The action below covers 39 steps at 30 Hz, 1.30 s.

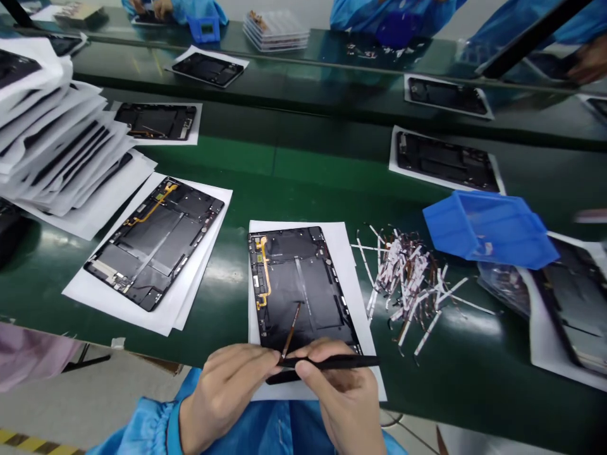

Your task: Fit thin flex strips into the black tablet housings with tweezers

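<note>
In front of me a black tablet housing (281, 265) lies on white paper (344, 265), an orange flex cable (266, 272) along its left side. My left hand (227, 388) is closed in a pinch at the housing's lower edge, on a thin brown flex cable (293, 325) that sticks up over the housing. Black tweezers (351, 361) lie level in my right hand (344, 392), gripped between thumb and fingers. Their tip points left and meets my left fingertips. The exact contact there is hidden by the fingers.
To the right are a pile of white-and-brown flex strips (410, 278) and a blue bin (493, 227). Another tablet housing (156, 243) lies left, beside a tall stack of paper-wrapped housings (61, 145). More housings (446, 158) sit farther back; co-workers in blue sleeves (351, 16) are opposite.
</note>
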### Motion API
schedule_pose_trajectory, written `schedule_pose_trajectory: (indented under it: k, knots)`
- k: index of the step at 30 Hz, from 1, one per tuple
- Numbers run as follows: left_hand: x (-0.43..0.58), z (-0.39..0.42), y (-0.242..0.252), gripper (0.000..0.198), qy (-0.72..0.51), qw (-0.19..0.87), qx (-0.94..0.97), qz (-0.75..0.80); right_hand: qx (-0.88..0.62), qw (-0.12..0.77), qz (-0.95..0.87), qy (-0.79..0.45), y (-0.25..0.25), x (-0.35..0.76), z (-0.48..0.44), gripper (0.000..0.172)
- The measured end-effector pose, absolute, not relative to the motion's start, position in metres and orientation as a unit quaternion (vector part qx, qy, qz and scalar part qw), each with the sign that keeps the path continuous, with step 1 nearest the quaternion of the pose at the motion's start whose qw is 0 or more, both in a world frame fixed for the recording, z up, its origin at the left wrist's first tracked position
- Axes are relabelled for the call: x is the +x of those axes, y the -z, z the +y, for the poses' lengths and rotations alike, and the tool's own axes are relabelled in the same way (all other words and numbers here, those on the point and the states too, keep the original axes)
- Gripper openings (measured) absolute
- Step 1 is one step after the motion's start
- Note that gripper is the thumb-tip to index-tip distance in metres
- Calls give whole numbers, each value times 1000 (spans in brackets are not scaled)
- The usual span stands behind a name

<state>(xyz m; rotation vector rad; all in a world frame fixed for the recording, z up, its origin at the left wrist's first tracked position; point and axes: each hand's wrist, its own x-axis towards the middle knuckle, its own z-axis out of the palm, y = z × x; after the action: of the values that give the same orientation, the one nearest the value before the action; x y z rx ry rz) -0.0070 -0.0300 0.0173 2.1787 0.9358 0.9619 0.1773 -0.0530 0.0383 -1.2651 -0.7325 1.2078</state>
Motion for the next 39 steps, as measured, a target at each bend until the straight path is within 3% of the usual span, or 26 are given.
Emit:
schedule_pose_trajectory:
  k: [5,12,39]
  knots:
    - [-6,-16,-21,10,-298,201,791,494,-620,548,-371,-422,-38,174,-35,12]
    - [5,-8,-28,10,-176,207,791,548,-616,520,-366,-464,-25,164,-16,13]
    - [10,-4,-22,10,-131,151,814,546,-614,519,-362,-472,-23,166,-16,9]
